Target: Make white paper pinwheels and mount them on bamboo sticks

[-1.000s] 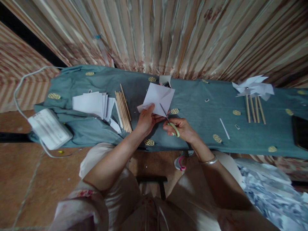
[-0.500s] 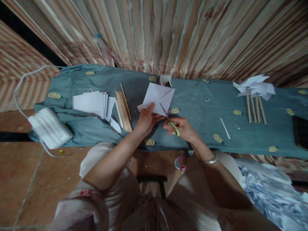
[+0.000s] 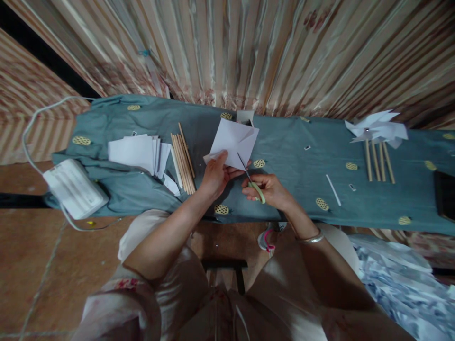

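Observation:
A white square sheet of paper (image 3: 231, 137) with crease lines is held over the table by my left hand (image 3: 216, 175), thumb on top and fingers beneath. My right hand (image 3: 268, 190) is closed round the light green handles of a pair of scissors (image 3: 256, 188). The dark blades lie across the paper's lower right part, along a line from its corner toward the middle. Behind the paper, a small box (image 3: 245, 116) is partly covered. Just left of my left hand lies a bundle of wooden sticks (image 3: 183, 161).
A stack of white paper (image 3: 131, 152) and a white power strip (image 3: 74, 188) are on the left. Toward the right are a paper strip (image 3: 333, 189), white paper pinwheels (image 3: 378, 129) on wooden sticks, and a dark object (image 3: 444, 196) at the edge. A pleated curtain (image 3: 227, 52) hangs behind the table.
The paper has tilted slightly and now hides more of the small box behind it. My hands and the scissors stay in nearly the same place.

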The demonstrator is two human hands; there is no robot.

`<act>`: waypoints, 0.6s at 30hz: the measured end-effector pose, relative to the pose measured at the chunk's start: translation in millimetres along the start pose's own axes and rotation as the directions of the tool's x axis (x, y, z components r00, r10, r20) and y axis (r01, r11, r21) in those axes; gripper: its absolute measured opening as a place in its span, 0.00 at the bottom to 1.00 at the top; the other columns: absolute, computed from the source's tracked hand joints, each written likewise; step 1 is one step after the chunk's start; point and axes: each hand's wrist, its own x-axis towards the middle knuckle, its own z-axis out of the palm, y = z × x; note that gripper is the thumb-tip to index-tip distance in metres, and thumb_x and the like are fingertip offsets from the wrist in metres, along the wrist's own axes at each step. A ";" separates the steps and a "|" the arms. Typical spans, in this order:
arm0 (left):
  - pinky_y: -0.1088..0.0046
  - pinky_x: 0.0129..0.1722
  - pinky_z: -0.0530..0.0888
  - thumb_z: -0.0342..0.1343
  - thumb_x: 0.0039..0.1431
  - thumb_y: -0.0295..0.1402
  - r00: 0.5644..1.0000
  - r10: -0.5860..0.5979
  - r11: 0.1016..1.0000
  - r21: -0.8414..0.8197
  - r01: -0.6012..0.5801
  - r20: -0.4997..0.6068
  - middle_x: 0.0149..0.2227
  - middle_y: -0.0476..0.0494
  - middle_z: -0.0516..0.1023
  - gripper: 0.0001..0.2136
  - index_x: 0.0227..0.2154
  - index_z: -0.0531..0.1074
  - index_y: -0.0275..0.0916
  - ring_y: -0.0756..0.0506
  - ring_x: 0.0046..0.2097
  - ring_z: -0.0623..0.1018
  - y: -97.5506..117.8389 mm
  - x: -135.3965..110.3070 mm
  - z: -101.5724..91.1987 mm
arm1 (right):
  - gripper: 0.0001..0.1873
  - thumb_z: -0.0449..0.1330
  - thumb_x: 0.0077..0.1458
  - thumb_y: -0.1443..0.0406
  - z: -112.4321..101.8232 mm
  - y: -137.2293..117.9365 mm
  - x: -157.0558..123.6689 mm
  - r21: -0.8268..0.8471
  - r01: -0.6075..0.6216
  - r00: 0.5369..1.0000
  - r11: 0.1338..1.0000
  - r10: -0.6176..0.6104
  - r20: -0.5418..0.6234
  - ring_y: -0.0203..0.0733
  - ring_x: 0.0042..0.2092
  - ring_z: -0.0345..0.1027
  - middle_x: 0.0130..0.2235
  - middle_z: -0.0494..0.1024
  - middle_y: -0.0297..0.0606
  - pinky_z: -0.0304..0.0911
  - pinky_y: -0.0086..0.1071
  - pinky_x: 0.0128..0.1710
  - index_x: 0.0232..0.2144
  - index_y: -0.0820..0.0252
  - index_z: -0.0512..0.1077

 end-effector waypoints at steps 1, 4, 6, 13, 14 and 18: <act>0.63 0.46 0.80 0.50 0.69 0.35 1.000 0.008 1.000 -0.013 -0.008 0.002 0.36 0.36 0.84 0.14 0.50 0.72 0.32 0.40 0.42 0.85 0.6 1.0 -0.8 | 0.26 0.77 0.30 0.50 -0.9 0.9 -0.9 -0.007 -0.005 1.000 1.000 0.005 0.007 0.32 0.24 0.67 0.22 0.72 0.27 0.68 0.28 0.26 0.25 0.59 0.73; 0.62 0.48 0.80 0.51 0.68 0.35 0.999 0.031 0.999 -0.039 -0.031 0.004 0.35 0.40 0.84 0.15 0.53 0.69 0.34 0.41 0.42 0.85 3.9 3.2 -2.7 | 0.26 0.76 0.31 0.49 -5.3 4.8 -6.1 -0.053 -0.022 1.000 0.998 0.022 0.009 0.33 0.24 0.68 0.21 0.73 0.28 0.67 0.28 0.26 0.26 0.59 0.74; 0.63 0.48 0.79 0.49 0.69 0.34 0.999 0.037 0.999 -0.036 -0.037 0.003 0.33 0.42 0.84 0.14 0.53 0.70 0.35 0.42 0.41 0.85 6.9 3.7 -3.7 | 0.26 0.75 0.33 0.47 -10.3 8.9 -11.6 -0.142 -0.011 1.000 0.990 0.009 -0.016 0.34 0.23 0.67 0.21 0.73 0.29 0.63 0.28 0.24 0.28 0.59 0.75; 0.56 0.52 0.78 0.47 0.70 0.33 0.998 0.061 0.998 -0.019 -0.061 0.002 0.34 0.39 0.84 0.14 0.52 0.69 0.32 0.41 0.41 0.85 9.3 0.3 -6.1 | 0.24 0.71 0.43 0.48 -39.0 21.4 -36.4 -0.636 0.061 0.951 0.769 -0.238 -0.197 0.38 0.24 0.67 0.23 0.75 0.31 0.59 0.31 0.25 0.37 0.58 0.79; 0.55 0.52 0.78 0.48 0.69 0.33 0.998 0.056 0.998 -0.013 -0.056 0.007 0.34 0.39 0.84 0.14 0.51 0.69 0.32 0.40 0.41 0.85 7.7 -0.6 -6.3 | 0.25 0.71 0.44 0.49 -43.5 21.8 -39.5 -0.677 0.030 0.937 0.736 -0.256 -0.237 0.40 0.26 0.70 0.24 0.77 0.33 0.62 0.32 0.27 0.40 0.58 0.79; 0.56 0.49 0.79 0.51 0.68 0.32 1.000 0.011 1.000 0.008 -0.011 0.026 0.34 0.38 0.84 0.12 0.49 0.69 0.32 0.39 0.40 0.85 -3.3 -4.0 -7.4 | 0.27 0.67 0.52 0.54 -56.9 20.8 -48.5 -0.831 -0.194 0.841 0.521 -0.348 -0.414 0.50 0.33 0.78 0.34 0.83 0.43 0.67 0.36 0.33 0.51 0.62 0.74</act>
